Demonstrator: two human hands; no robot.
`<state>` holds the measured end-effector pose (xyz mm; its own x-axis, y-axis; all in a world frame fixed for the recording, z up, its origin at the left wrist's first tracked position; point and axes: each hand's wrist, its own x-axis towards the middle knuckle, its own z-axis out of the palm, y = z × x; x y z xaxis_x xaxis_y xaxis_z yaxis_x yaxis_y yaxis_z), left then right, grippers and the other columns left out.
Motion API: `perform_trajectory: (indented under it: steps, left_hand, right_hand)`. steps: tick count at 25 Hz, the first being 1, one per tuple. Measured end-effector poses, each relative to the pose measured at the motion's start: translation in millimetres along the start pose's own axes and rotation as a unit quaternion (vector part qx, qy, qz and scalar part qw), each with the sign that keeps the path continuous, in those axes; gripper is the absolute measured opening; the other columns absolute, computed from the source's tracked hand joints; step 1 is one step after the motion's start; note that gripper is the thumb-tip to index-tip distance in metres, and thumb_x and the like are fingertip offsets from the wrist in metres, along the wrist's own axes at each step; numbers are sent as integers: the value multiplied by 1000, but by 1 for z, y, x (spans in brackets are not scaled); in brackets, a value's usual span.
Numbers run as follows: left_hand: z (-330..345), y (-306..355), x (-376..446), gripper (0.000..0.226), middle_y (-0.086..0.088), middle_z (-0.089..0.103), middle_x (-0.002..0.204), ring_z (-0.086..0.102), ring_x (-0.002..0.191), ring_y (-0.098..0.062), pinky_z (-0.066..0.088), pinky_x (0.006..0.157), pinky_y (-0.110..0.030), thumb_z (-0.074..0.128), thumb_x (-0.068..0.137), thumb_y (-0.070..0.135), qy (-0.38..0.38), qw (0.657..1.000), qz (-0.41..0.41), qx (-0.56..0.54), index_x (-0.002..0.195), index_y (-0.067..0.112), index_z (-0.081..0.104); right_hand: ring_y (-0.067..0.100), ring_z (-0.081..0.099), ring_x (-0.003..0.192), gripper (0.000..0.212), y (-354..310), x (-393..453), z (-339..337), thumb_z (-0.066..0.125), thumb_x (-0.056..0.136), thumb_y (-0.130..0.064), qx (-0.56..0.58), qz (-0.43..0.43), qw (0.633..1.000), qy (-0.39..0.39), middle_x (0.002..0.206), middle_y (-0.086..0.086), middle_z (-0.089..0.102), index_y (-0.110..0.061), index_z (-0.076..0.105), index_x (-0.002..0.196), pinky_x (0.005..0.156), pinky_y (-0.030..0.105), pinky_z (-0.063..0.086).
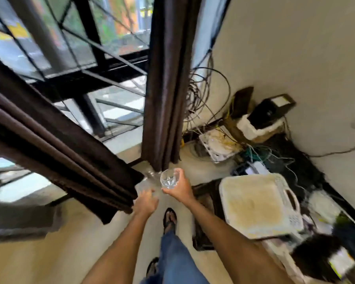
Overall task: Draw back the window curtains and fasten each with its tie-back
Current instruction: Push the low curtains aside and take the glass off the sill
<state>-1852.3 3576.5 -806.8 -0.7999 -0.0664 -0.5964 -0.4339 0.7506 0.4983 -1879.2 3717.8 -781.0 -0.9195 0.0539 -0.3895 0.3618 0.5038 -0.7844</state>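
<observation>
Forearms, both bare, lowest in view. R hand [179, 188]: fingers curled round clear glass tumbler [169, 179], gripping. L hand [146, 201]: reaching toward blurred clear plastic item [150, 177]; grip state can't tell. Dark brown curtains, 2 pcs: left panel [55, 144] gathered, slanting across window; right panel [164, 95] bunched at window edge, near cable tangle [203, 95]. Tie-backs not seen. Fabric likely heavy, soft, non-slip; take hold mid-height round the bunch. Basket [254, 206] beside.

Lower left: bare floor [74, 249] lies open.
Centre: gap between the two dark curtains [164, 83] shows window bars [115, 83].
Right: cable tangle [203, 95], white basket [258, 206] and boxes crowd the wall.
</observation>
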Motion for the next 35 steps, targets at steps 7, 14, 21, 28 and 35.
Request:
perform_trajectory:
  steps: [7, 14, 21, 28, 35]
  left_hand:
    - [81, 100, -66, 37, -19, 58, 116, 54, 111, -31, 40, 90, -32, 44, 92, 29, -107, 987, 91, 78, 115, 2, 52]
    - [190, 165, -71, 16, -13, 55, 120, 50, 116, -25, 36, 91, -25, 38, 95, 11, -156, 980, 28, 121, 102, 8, 53]
    - [267, 201, -23, 54, -20, 40, 139, 36, 131, -32, 35, 106, -35, 52, 89, 16, -117, 987, -24, 111, 138, 0, 34]
    - [273, 210, 4, 33, -19, 58, 116, 57, 105, -33, 49, 84, -39, 52, 89, 17, -46, 988, -119, 85, 115, -3, 48]
    - [275, 206, 1, 31, -15, 60, 116, 58, 103, -31, 48, 81, -35, 51, 89, 16, -26, 990, -119, 73, 117, 2, 49]
  right_hand:
    - [19, 57, 106, 78, 86, -93, -116, 85, 60, -28, 37, 80, 992, 93, 113, 1, 57, -17, 41, 123, 79, 18, 42]
    - [24, 37, 120, 83, 216, -94, -231, 83, 61, -36, -36, 125, 981, 141, 126, 4, 44, -21, 38, 129, 92, 32, 39]
    - [31, 42, 118, 87, 298, -14, -275, 82, 60, -15, -52, 134, 987, 73, 128, 15, 43, -8, 33, 132, 88, 34, 43]
    - [34, 40, 120, 90, 302, 62, -268, 80, 64, -12, -105, 107, 988, 27, 131, 17, 38, -7, 27, 137, 87, 37, 45]
    - [32, 37, 124, 91, 316, 64, -270, 79, 66, -11, -140, 93, 986, -5, 134, 14, 36, -11, 25, 139, 86, 39, 45]
